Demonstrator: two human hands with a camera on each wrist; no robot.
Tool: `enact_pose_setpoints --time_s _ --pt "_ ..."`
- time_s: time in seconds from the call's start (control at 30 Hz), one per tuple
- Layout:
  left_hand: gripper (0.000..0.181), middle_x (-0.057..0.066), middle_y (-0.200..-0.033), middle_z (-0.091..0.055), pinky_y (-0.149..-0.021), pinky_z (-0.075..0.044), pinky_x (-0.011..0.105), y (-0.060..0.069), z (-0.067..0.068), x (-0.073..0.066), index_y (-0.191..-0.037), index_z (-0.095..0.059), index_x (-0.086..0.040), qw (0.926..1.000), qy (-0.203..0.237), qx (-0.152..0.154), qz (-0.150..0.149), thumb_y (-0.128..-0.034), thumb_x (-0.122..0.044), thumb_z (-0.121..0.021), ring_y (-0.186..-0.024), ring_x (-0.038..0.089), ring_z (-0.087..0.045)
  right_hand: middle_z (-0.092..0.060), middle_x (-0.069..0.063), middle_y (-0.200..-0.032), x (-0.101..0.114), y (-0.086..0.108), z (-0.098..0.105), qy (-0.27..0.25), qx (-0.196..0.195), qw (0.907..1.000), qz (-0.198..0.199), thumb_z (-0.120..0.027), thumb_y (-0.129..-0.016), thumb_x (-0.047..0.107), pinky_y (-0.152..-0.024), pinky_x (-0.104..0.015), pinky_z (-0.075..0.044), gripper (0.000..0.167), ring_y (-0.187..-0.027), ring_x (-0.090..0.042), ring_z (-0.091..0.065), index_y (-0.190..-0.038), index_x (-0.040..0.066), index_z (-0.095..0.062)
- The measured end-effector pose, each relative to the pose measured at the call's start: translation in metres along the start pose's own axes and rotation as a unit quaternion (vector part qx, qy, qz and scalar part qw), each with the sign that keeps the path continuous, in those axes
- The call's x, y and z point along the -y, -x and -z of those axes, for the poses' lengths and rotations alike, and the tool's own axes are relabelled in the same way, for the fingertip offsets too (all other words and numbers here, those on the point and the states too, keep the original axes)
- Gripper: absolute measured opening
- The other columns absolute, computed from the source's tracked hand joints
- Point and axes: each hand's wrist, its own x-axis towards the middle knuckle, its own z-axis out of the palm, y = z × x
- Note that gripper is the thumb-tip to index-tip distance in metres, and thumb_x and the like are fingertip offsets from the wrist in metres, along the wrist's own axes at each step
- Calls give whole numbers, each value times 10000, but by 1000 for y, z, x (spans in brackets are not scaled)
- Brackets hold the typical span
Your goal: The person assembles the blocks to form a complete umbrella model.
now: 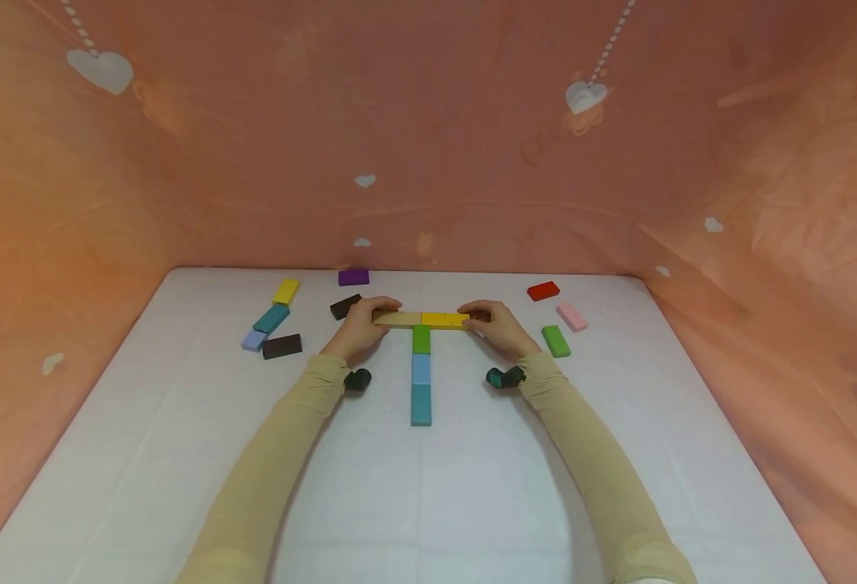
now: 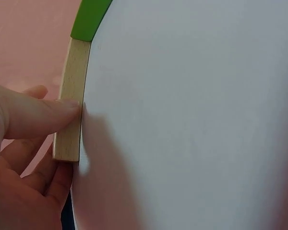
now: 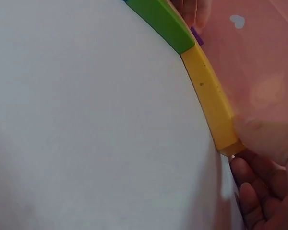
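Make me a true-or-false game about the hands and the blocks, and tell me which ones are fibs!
1. The left hand holds the plain wooden block. True.

2. The right hand holds a red block. False: it holds the orange-yellow block.

3. In the middle line, the light blue block is between the green block and the teal block. True.

4. The purple block is between the two hands. False: it lies by the far edge of the white table.

5. The pink block is nearer the right hand than the left. True.
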Motion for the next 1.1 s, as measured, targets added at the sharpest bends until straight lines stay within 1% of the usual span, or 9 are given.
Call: enact_pose_setpoints --time_s 0.1,0.23,0.33,0.4,0.5,0.63,0.8,0.93,1.1 --pt "410 119 -1216 -598 -1016 -405 385 3 4 -1 -1261 -592 -34 9998 113 25 178 -867 72 -627 -1117 257 -529 -569 -81 -1219 1 1 -1 -13 16 10000 0 -613 -940 96 -971 -345 -438 269 -1050 -258 -506 -1209 98 -632" --pt "427 105 -1231 -585 -1001 -412 401 8 14 -3 -1291 -575 -56 9984 270 -105 492 -874 -28 -661 -1108 257 -511 -572 -84 -1210 2 1 -1 -12 50 10000 17 -611 -941 95 -963 -345 -442 268 -1045 -261 -505 -1209 93 -631" --pt "393 148 -1227 -582 -974 -437 409 11 23 -4 -1277 -572 -15 9978 262 -265 543 -893 -51 -649 -1091 282 -531 -576 -86 -1205 2 1 0 -1 56 10000 48 -610 -942 98 -956 -349 -444 266 -1037 -264 -507 -1207 89 -630" --pt "366 176 -1203 -586 -953 -454 408 14 28 -6 -1256 -575 17 9976 157 -369 559 -905 -61 -643 -1066 296 -547 -577 -80 -1206 1 1 0 3 57 10000 49 -611 -941 101 -953 -349 -444 264 -1035 -262 -508 -1205 93 -630" --pt "349 177 -1149 -593 -923 -471 385 19 32 -6 -1230 -584 32 9959 112 -472 757 -911 -93 -652 -1022 293 -549 -573 -74 -1208 0 1 0 -37 57 10000 15 -611 -942 102 -954 -348 -443 267 -1040 -259 -506 -1208 101 -628" --pt "327 167 -1078 -597 -861 -496 346 23 32 -5 -1191 -603 38 9933 55 -571 1003 -911 -119 -660 -973 275 -542 -566 -64 -1211 -1 3 1 -103 1 9999 -31 -608 -942 95 -970 -350 -436 269 -1056 -253 -500 -1210 111 -625" --pt "287 167 -1031 -621 -786 -510 298 25 27 -5 -1139 -635 39 9905 99 -781 1125 -897 -112 -674 -917 257 -559 -567 -65 -1218 -2 6 2 -62 -80 9999 88 -600 -944 78 -980 -351 -437 276 -1061 -252 -511 -1219 91 -616" --pt "276 169 -1008 -634 -735 -510 256 24 23 -5 -1114 -647 46 9893 260 -893 1121 -879 -92 -688 -885 238 -572 -569 -73 -1219 -3 6 3 -116 -101 9997 178 -598 -942 55 -976 -344 -443 289 -1060 -252 -518 -1230 64 -608" --pt "258 165 -970 -644 -669 -506 201 20 21 -2 -1087 -661 52 9890 327 -1003 1040 -864 -72 -700 -830 209 -575 -570 -81 -1223 -4 7 3 -217 -124 9994 241 -592 -940 37 -976 -342 -444 292 -1063 -250 -521 -1232 54 -606"
